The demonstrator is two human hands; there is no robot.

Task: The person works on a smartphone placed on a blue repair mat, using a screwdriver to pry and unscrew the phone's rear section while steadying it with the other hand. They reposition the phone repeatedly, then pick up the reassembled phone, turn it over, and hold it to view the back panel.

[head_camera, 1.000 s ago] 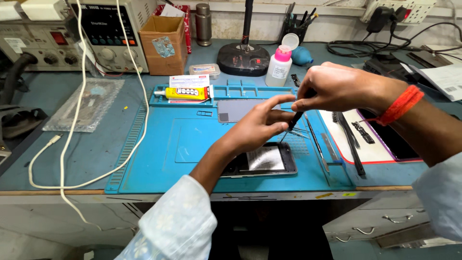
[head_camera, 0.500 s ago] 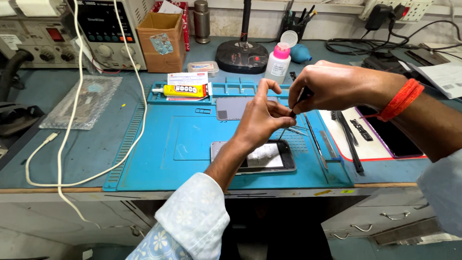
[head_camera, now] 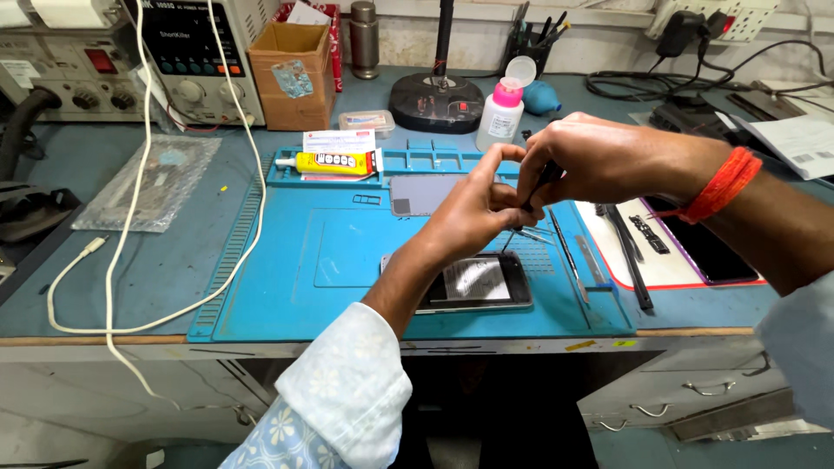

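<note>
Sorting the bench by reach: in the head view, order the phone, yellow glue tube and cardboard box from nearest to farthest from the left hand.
From the left hand:
1. Phone, just below it on the mat.
2. Yellow glue tube, to the left.
3. Cardboard box, far back left.

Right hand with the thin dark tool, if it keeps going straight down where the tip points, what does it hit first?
Probably the opened black phone lying on the blue work mat; the right hand aims the thin dark tool at its upper edge, though depth is unclear.
</note>
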